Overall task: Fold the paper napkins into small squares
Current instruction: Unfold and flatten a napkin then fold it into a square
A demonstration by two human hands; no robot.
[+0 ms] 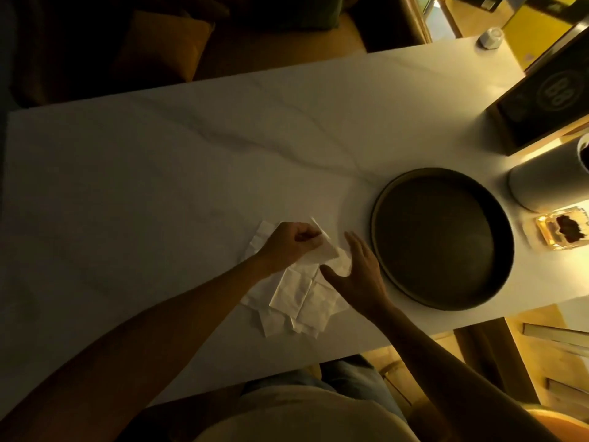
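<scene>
Left hand: the left hand [288,244] was curled closed, pinching a crumpled white napkin [322,253] lifted above the pile.
Right hand: the right hand [357,272] was spread, fingers extended, holding nothing, just right of that napkin.
Napkin pile: loose paper napkins [296,298] lay overlapping on the white marble table [159,173], near its near edge, under both hands.
Tray: a round dark tray [385,199] sat to the right of the pile, beside the right hand.
Far right: a pale cylinder [548,177] and a dark box [548,97] stood at the table's right end.
</scene>
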